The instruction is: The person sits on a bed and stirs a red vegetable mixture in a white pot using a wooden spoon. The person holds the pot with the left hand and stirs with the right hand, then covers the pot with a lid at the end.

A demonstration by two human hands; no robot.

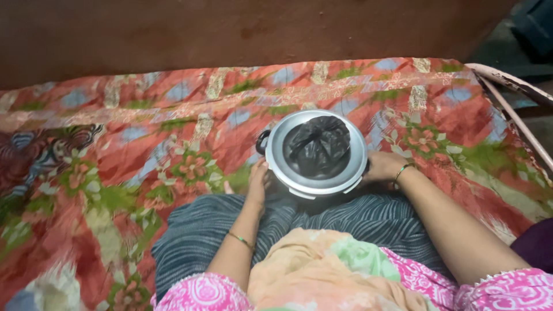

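Observation:
A round silver metal pot [282, 173] with a black side handle stands on the bedspread in front of my lap. A knotted black plastic bag [318, 146] rests on top of it. My left hand [257, 179] presses against the pot's left side, fingers pointing up. On the pot's right side, my right hand [381, 167] grips the rim, a thin bangle on the wrist. Both hands hold the pot between them.
A red, green and blue floral bedspread [144, 150] covers the bed. A brown wall [230, 29] runs along the far side. A pale metal bed rail [512, 109] slants down the right edge. My lap is covered by dark striped cloth [201, 230].

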